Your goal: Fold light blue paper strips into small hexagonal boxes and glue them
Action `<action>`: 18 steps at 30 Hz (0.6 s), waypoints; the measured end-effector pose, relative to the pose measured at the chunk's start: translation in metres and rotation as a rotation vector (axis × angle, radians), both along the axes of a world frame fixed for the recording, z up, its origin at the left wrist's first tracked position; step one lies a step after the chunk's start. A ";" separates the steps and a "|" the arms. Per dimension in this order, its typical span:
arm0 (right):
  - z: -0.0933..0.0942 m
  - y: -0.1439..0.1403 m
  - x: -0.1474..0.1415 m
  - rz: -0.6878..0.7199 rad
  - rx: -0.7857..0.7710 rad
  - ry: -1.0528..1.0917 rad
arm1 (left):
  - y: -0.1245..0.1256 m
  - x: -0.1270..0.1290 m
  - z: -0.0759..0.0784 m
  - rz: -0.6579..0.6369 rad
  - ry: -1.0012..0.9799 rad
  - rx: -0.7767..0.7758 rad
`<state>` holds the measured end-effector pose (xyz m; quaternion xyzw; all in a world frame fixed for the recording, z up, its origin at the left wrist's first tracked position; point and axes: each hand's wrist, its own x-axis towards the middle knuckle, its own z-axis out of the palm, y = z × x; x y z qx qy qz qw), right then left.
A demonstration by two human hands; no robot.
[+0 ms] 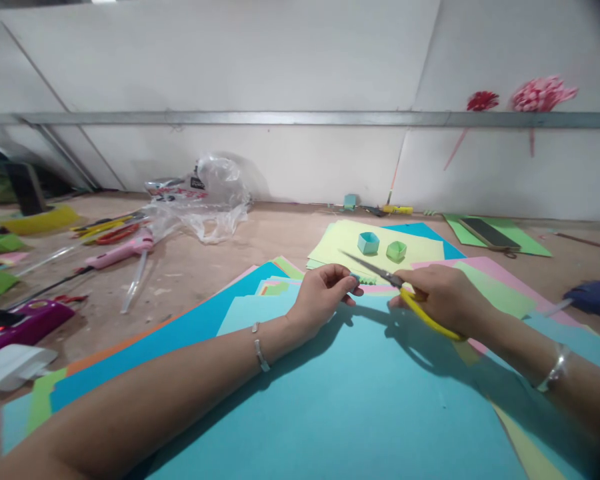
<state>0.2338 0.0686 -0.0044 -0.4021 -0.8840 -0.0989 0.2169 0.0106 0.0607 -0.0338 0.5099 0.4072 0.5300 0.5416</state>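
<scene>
My left hand is closed in a pinch over the coloured paper. Between its fingertips is a small green paper strip with a notched or fringed edge, partly hidden by the fingers. My right hand grips scissors with yellow handles. Their blades point up and left, just above and beside the strip; I cannot tell whether they touch it. Under both hands lies a large light-blue paper sheet. Beyond the blades, a blue paper cup and a smaller green paper cup stand on pale yellow paper.
At left are a pink glue gun, a purple power strip, a white charger and yellow tape. A plastic bag lies by the wall. A phone and a dark-blue glue gun are at right.
</scene>
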 end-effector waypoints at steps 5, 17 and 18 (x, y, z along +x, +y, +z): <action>0.023 0.028 0.033 -0.671 -0.100 0.047 | -0.002 -0.001 0.002 -0.030 0.023 -0.038; 0.017 0.045 0.094 -0.784 -0.274 -0.151 | -0.003 -0.006 0.003 -0.308 -0.176 -0.251; 0.020 0.042 0.085 -0.756 -0.261 -0.144 | -0.003 -0.006 0.003 -0.320 -0.182 -0.263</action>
